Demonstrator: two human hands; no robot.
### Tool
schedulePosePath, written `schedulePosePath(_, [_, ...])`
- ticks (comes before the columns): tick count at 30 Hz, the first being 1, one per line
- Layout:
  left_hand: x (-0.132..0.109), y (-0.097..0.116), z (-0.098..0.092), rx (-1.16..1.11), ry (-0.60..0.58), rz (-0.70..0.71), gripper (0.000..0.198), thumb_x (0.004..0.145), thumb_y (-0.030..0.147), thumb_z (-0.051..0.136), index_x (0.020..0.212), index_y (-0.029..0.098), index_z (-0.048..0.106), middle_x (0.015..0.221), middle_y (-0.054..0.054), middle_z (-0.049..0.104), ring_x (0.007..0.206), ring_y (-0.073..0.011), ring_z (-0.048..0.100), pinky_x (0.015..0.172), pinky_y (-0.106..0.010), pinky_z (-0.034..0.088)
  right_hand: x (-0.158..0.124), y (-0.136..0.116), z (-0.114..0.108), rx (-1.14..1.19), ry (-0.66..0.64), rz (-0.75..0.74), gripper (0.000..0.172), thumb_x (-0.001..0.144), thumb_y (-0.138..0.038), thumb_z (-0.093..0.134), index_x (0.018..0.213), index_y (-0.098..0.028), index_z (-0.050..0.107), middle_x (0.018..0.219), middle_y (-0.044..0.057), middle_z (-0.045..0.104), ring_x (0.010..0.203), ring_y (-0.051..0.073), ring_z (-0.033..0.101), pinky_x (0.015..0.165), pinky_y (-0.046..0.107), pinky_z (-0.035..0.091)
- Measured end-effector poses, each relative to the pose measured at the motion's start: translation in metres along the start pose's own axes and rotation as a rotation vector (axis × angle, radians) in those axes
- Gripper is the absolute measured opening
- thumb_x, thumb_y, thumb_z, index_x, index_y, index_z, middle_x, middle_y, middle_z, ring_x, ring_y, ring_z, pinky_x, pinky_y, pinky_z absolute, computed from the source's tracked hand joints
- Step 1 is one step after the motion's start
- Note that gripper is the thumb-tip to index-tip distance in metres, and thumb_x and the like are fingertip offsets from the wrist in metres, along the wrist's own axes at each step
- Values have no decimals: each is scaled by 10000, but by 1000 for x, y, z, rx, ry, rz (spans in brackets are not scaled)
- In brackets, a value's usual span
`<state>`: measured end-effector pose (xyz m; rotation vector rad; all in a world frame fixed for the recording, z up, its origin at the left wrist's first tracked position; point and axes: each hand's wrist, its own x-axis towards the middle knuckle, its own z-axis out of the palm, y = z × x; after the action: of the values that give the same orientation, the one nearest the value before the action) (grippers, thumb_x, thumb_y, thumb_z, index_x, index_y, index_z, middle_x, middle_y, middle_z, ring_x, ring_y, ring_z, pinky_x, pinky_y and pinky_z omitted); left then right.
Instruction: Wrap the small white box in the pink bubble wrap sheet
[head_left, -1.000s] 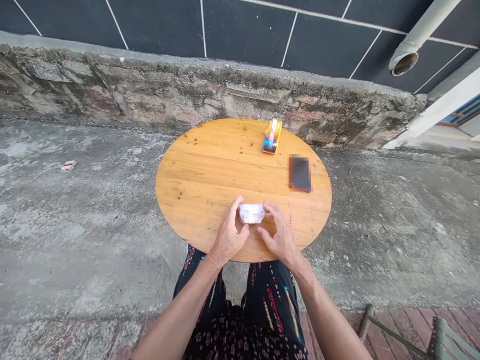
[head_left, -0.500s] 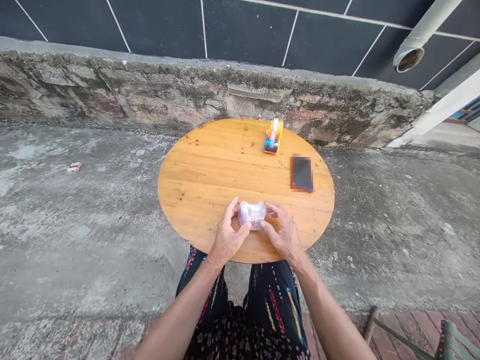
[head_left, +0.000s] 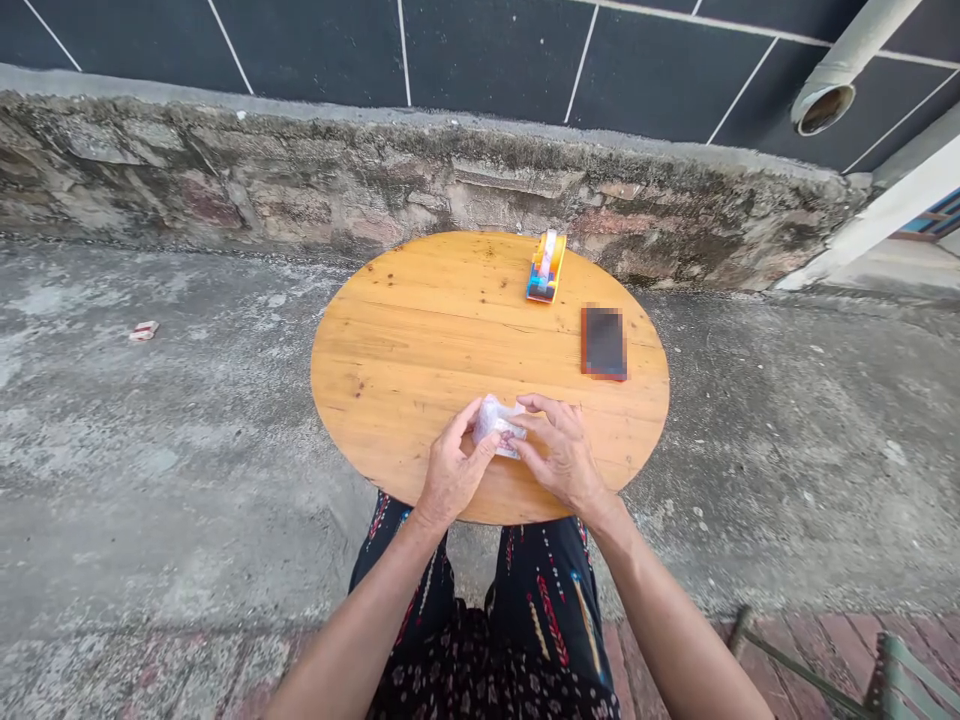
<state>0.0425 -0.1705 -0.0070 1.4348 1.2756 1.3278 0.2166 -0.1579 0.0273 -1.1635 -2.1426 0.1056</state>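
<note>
A small bundle in crinkled, see-through wrap that looks like bubble wrap (head_left: 489, 418) sits near the front edge of the round wooden table (head_left: 405, 360). My left hand (head_left: 453, 462) grips its left side, thumb at the front and fingers behind. On the right end, my right hand (head_left: 562, 448) has its fingers bent over the wrap and its thumb low at the front. Those fingers cover part of the bundle, and what lies inside it cannot be made out.
A yellow and blue tape dispenser (head_left: 546, 268) with a roll stands at the table's back right. Nearer lies a dark flat item with a red-orange edge (head_left: 604, 342), blurred out. A stone wall base (head_left: 360, 190) runs behind the table. Part of a chair (head_left: 892, 680) shows at lower right.
My right hand has shifted left, and its fingers now reach over the bundle's right end. The bundle has tilted slightly, while my left hand keeps its hold.
</note>
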Motion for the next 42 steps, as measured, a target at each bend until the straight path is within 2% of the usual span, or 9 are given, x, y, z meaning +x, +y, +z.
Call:
schedulePosePath(7, [2, 3, 1, 59, 13, -22, 472, 854, 340, 620, 1290, 173, 555, 1255, -103, 641, 1135, -234, 605, 1008, -376, 459, 8, 2, 5, -73, 97, -79, 159, 928, -235, 544, 983, -229, 693, 1138, 77, 674, 920, 199, 635, 821, 379, 431])
schedulePosePath(11, [2, 3, 2, 84, 18, -23, 478, 862, 360, 609, 1296, 171, 551, 1260, -103, 638, 1138, -233, 604, 1006, -368, 459, 7, 5, 4, -17, 174, -34, 146, 930, -202, 532, 935, -211, 678, 1081, 81, 696, 947, 197, 648, 822, 366, 441])
schedulePosePath(15, [1, 3, 2, 86, 10, -8, 477, 873, 368, 596, 1305, 175, 541, 1263, -100, 635, 1142, -229, 600, 1008, -364, 455, 4, 5, -4, 14, 112, -30, 145, 913, -238, 560, 1001, -219, 674, 1167, 95, 658, 962, 207, 639, 834, 383, 447])
schedulePosePath(19, [1, 1, 2, 101, 11, -5, 473, 869, 365, 604, 1295, 168, 547, 1255, -104, 638, 1130, -228, 604, 1002, -367, 457, 5, 1, -8, -117, 22, -122, 163, 905, -261, 585, 1032, -219, 679, 1182, 96, 654, 963, 223, 619, 816, 389, 417])
schedulePosePath(22, [2, -1, 3, 108, 18, 0, 468, 865, 364, 608, 1283, 160, 557, 1228, -108, 651, 1115, -228, 612, 996, -367, 462, 9, 0, -5, -196, 20, -175, 142, 915, -222, 574, 1012, -221, 678, 1118, 76, 692, 891, 204, 622, 786, 375, 390])
schedulePosePath(26, [4, -1, 4, 131, 27, -3, 457, 864, 375, 607, 1259, 147, 578, 1187, -116, 669, 1074, -230, 630, 973, -367, 475, 14, 4, 4, -169, 49, -228, 138, 929, -158, 529, 963, -198, 656, 1050, 55, 722, 858, 184, 637, 782, 364, 383])
schedulePosePath(33, [4, 3, 4, 134, 21, -10, 464, 875, 399, 588, 1270, 156, 573, 1196, -115, 664, 1078, -236, 628, 970, -377, 478, 18, 11, 7, -37, 131, -36, 132, 937, -193, 513, 887, -189, 635, 959, 68, 723, 882, 192, 655, 785, 361, 414])
schedulePosePath(38, [3, 1, 3, 100, 4, -9, 456, 878, 353, 580, 1294, 168, 548, 1237, -110, 643, 1102, -235, 612, 991, -386, 468, 7, 13, -7, 11, 66, -47, 126, 919, -239, 557, 988, -214, 659, 1143, 92, 681, 1010, 219, 645, 826, 384, 426])
schedulePosePath(42, [1, -1, -1, 3, -29, 30, 466, 866, 259, 560, 1321, 173, 510, 1279, -101, 615, 1144, -232, 589, 1016, -384, 455, -5, 11, -10, 81, 13, 27, 223, 881, -285, 602, 1094, -222, 629, 1224, 102, 635, 1110, 244, 609, 887, 412, 430])
